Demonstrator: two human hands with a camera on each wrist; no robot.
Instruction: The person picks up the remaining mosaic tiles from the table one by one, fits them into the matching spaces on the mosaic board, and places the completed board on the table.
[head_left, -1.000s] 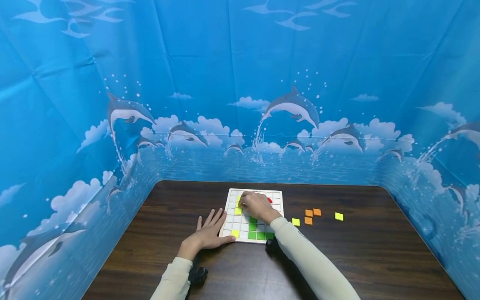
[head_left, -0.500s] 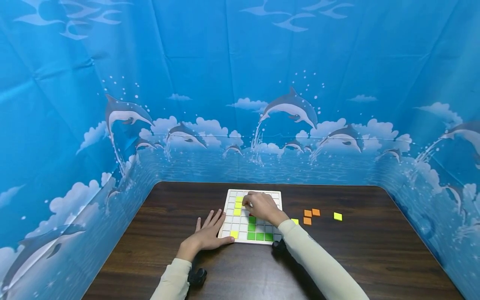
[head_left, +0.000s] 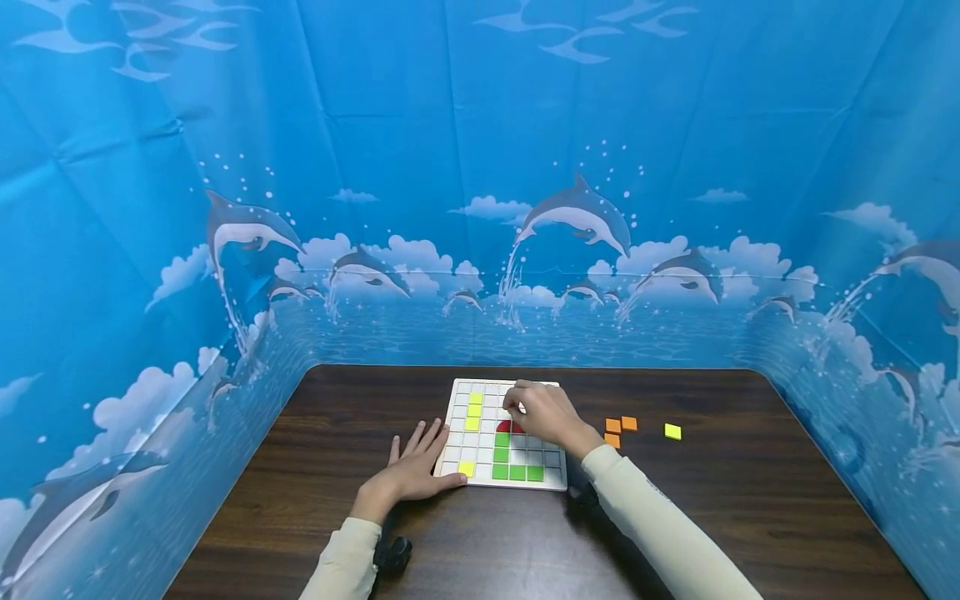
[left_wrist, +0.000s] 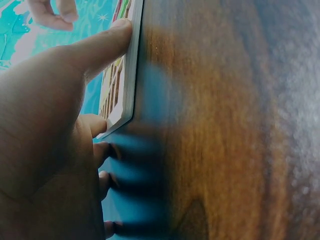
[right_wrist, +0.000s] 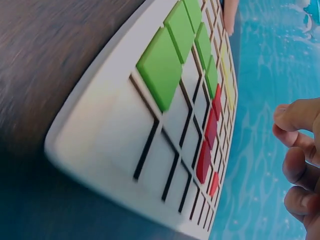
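Observation:
A white grid board [head_left: 483,457] lies on the dark wood table. My left hand [head_left: 411,473] rests with spread fingers at its left side, the thumb [left_wrist: 107,42] on the board's near edge. Over the upper right part of the board is my right hand [head_left: 546,412], fingers loosely curled; in the right wrist view no tile shows between its fingers [right_wrist: 295,115]. Yellow tiles [head_left: 474,411] form a short column at the board's left, with another yellow tile [head_left: 467,468] lower down. Green tiles [head_left: 501,456] make an L shape below red pieces [head_left: 503,427], which my right hand partly covers.
Right of the board lie orange tiles [head_left: 628,423], one partly behind my right wrist. A single yellow tile [head_left: 672,432] lies farther right. A blue dolphin-print curtain [head_left: 420,325] stands round the table's back and sides.
My right hand has moved right from the yellow column, uncovering three yellow tiles in it and part of the red pieces. The left hand has kept its place.

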